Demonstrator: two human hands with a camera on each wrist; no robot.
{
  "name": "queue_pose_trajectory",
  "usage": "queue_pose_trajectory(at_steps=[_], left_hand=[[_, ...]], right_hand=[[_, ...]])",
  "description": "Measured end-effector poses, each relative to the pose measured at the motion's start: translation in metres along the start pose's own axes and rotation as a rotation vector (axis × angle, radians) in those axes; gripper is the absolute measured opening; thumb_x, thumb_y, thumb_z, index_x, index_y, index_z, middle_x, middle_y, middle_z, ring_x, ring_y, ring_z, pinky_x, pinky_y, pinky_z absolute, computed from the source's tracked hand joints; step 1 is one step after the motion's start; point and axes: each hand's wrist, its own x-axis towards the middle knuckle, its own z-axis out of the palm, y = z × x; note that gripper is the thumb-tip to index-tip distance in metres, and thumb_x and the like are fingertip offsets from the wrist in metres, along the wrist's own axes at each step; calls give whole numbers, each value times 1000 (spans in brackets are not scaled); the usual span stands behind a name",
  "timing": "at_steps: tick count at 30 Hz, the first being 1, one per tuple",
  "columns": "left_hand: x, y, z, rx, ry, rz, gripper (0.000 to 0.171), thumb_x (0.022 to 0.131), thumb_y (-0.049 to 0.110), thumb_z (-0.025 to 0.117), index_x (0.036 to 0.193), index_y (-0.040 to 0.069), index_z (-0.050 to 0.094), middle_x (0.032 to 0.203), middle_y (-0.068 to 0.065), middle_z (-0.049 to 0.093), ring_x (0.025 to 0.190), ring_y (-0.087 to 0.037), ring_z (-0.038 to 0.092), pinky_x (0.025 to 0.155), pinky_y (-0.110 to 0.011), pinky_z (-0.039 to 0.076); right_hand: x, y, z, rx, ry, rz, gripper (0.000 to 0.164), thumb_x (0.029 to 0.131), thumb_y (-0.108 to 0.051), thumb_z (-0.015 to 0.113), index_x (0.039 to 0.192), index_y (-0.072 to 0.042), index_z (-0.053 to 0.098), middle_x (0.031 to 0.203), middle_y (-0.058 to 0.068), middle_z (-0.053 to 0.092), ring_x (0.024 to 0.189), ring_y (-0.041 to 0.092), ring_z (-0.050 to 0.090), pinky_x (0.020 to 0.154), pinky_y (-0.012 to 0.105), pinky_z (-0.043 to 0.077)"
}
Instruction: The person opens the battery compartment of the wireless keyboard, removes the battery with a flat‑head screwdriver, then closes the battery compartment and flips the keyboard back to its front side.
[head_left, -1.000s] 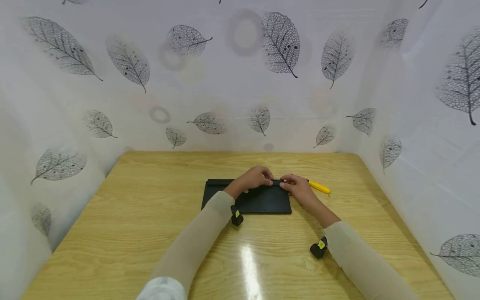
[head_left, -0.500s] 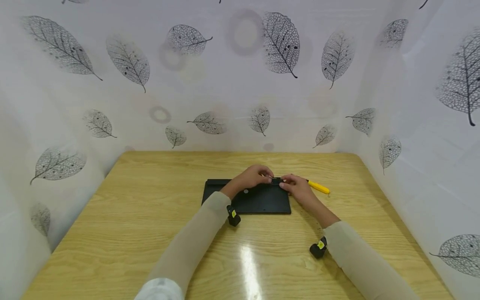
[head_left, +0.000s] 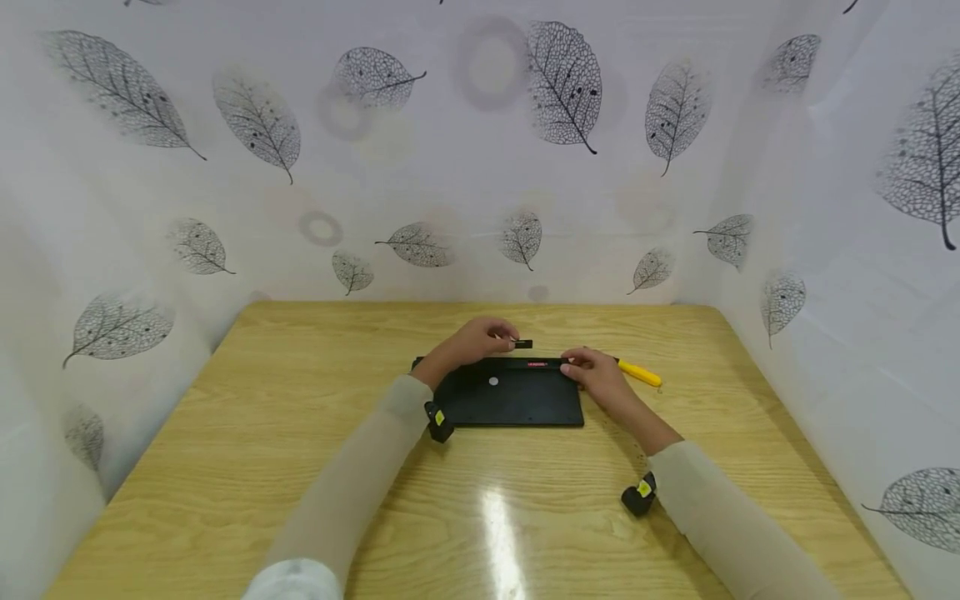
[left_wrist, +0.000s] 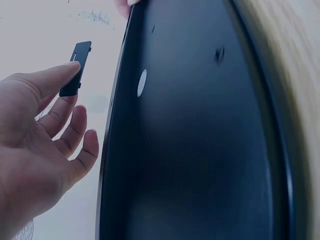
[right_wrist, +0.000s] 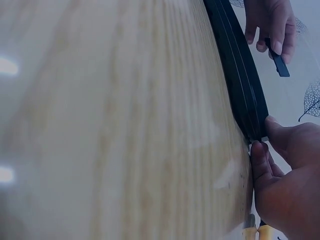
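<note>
A black keyboard (head_left: 517, 404) lies underside up on the table, its raised bar along the far edge. In that bar is an uncovered battery slot (head_left: 537, 364) with red showing inside. Above and behind the bar, my left hand (head_left: 478, 340) pinches a small black battery cover (left_wrist: 84, 50) between thumb and index finger; the other fingers are loosely curled. Small clips stick out along one edge of the cover. My right hand (head_left: 596, 373) grips the keyboard's far right corner, thumb on one face and fingers on the other, as the right wrist view shows.
A yellow-handled tool (head_left: 639, 372) lies just right of my right hand, its dark end partly hidden behind the fingers. A round white sticker (head_left: 493, 382) is on the keyboard. Behind the wooden table (head_left: 315, 367) hangs a leaf-patterned curtain (head_left: 450, 167).
My left hand has lifted the battery cover off the keyboard's bar and moved back and left with it, baring the slot. The right hand has stayed at the corner.
</note>
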Motion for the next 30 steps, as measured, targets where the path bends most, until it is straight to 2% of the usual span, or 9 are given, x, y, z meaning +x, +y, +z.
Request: queue_pose_trajectory(at_steps=[10,16,20,30], left_hand=[[-11,-11,-23,26,38,-29,20,100,16,63,117,5,69,113,-10,67,101,-21,60,84,-33,51],[-16,-25,-34,81,59,-60,22,101,16,63,119,5,69,115,-11,66,102,-23,60,84,-35,51],[-19,-34,-41,105,64,-55,22,101,15,62,119,4,69,114,-13,67,101,-23,62,84,-36,52],[-23,-53,-56,110,78,-103,24,101,15,62,121,4,68,114,-14,67,99,-24,63,83,-36,52]], right_hand=[[-1,-1,-2,2,-5,-13,34,101,-23,63,133,-10,64,113,13,61,90,24,59,77,32,53],[-2,-1,-2,0,-11,-22,35,101,-22,63,134,-9,63,115,14,60,90,23,59,76,31,53],[-2,-2,-2,4,-13,-28,36,101,-21,63,134,-7,62,116,15,60,90,24,59,77,32,53],[-4,-2,-2,11,-14,-20,35,102,-21,63,134,-7,62,116,15,60,91,24,59,77,33,53]])
